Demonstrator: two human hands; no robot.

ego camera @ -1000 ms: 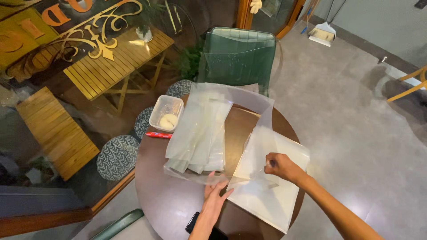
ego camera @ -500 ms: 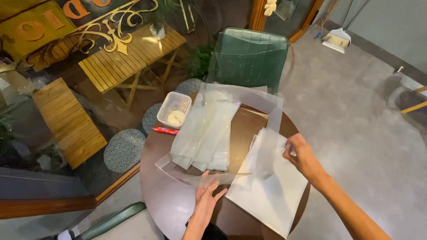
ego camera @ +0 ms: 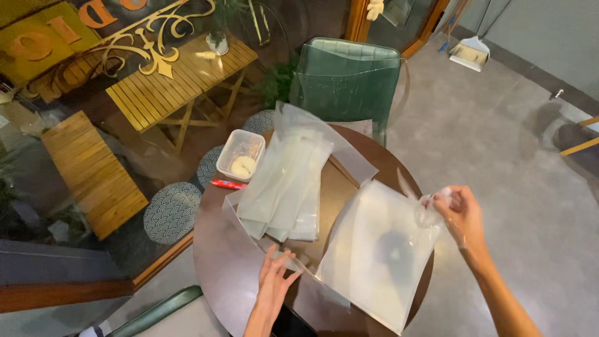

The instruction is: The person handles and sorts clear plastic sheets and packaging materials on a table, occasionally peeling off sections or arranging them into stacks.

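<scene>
Right hand (ego camera: 460,209) fingers clamped on plastic sheet (ego camera: 380,249), left hand (ego camera: 274,284) fingers spread (beside bag stack (ego camera: 287,184))

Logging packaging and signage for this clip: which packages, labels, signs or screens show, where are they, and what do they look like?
Bag: clear, flat, rectangular, on the round table's right side; right hand pinches its top corner.
Bag stack: clear, flat, table centre; left hand rests just below it.
Tub: clear, rectangular, table's left edge.
Sign: yellow panel, orange lettering, top left.
Screens: none.
</scene>
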